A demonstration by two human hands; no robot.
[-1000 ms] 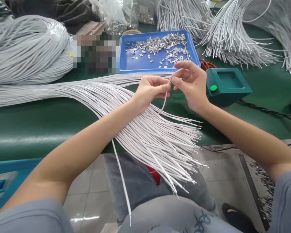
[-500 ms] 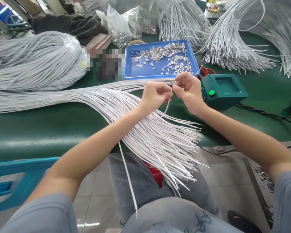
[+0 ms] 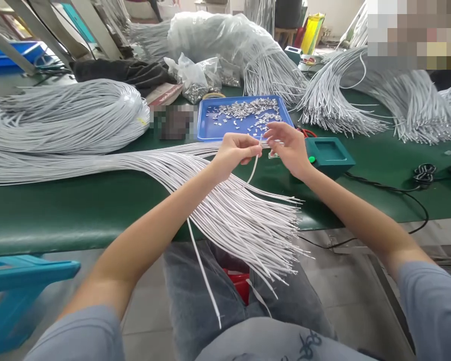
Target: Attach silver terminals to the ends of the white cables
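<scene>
Wire [image 3: 253, 170] was pinched between the thumb and fingers of the left hand [image 3: 230, 154], its tip just above them, its length curving down toward the bundle [image 3: 229, 210]. The right hand [image 3: 291, 150], fingers loosely bent, hovered beside the tip; whether it gripped anything was unclear. Behind lay the tray [image 3: 214, 131].

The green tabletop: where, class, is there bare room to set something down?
Green tabletop: bare at front left, between the white wires and the front edge; also right of the green box, behind the black cord. Crowded behind the blue tray, with bags.
</scene>
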